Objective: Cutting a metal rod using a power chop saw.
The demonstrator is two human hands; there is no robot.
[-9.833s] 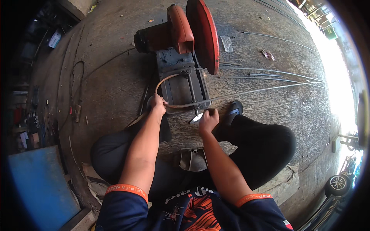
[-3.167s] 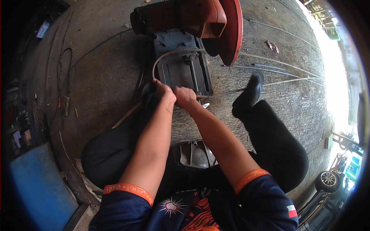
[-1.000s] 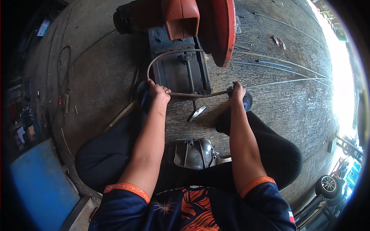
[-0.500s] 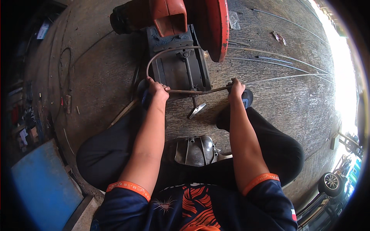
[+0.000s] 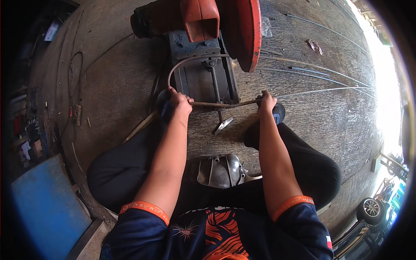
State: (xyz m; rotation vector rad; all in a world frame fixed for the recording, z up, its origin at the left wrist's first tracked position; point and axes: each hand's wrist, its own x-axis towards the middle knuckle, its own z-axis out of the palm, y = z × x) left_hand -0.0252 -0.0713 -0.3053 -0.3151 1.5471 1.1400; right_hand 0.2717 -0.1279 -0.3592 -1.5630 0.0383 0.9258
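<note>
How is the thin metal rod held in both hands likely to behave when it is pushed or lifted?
The thin metal rod probably bends under force rather than flopping: it keeps a curved loop by the chop saw. It looks light, since the left hand and right hand hold it by the fingers. Being round, it could roll on the concrete floor.

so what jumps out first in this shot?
The big red chop saw at top centre, its round guard raised over the dark base. Just below it, both hands grip a thin bent metal rod: the left hand at the curved end, the right hand further right. A silvery metal casing sits between the knees.
</note>
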